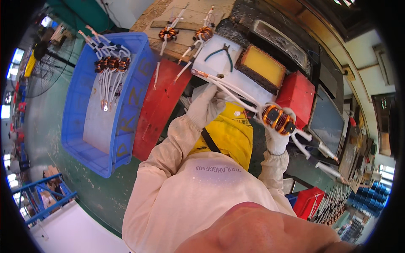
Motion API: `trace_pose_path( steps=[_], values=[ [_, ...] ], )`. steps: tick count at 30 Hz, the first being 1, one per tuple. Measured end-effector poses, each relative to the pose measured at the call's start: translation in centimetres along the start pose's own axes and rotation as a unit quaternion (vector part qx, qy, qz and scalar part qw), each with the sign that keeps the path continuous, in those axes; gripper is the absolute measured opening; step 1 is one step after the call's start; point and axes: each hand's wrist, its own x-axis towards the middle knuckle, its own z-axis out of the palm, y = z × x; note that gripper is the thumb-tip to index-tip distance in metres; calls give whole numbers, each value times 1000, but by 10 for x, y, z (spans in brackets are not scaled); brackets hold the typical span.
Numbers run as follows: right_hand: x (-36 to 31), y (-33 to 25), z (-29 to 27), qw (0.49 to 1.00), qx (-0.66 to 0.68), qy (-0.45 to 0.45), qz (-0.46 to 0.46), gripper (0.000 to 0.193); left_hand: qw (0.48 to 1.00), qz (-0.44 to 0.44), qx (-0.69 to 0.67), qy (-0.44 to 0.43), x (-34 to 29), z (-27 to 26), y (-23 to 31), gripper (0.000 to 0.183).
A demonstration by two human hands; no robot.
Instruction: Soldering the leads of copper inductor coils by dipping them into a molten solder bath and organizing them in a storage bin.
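Note:
My right hand (277,137), in a pale glove, is closed around a ring-shaped coil (276,119) of copper windings with black bands. White-sleeved leads (240,96) run from the coil leftward to bare copper ends, and other leads stick out to the lower right. My left hand (206,105), also gloved, has its fingers curled at the leads near the copper ends. It seems to pinch one, though its fingertips are partly hidden. Just beyond these ends, pliers (227,50) with dark blue-green handles lie spread on a white board (206,63).
A blue crate (116,156) with several finished-looking coils (112,64) stands left. Two more coils, one left (168,34) and one right (204,33), lie on the bench. A dark-rimmed tray of yellow material (262,65) and a red box (296,96) stand right. A fan (42,50) is far left.

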Motion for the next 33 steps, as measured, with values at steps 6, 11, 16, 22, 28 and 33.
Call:
trace_pose_path(
  steps=[6,11,16,22,28,33],
  values=[
    [63,-21,-23,996,71,54,-12,33,993,2,118,-11,7,-15,-12,43],
    [128,11,-118,984,163,69,4,25,983,-165,82,-17,16,-61,-50,44],
    [144,33,-153,981,165,96,21,27,973,-223,59,21,28,-101,-60,43],
    [144,32,-146,987,138,78,30,34,973,-227,-34,5,35,-104,-57,44],
    [145,34,-147,987,120,102,37,36,971,-232,-35,35,35,-92,-53,45],
    [142,32,-143,990,81,104,49,35,970,-240,-41,20,34,-94,-53,45]
  ],
)
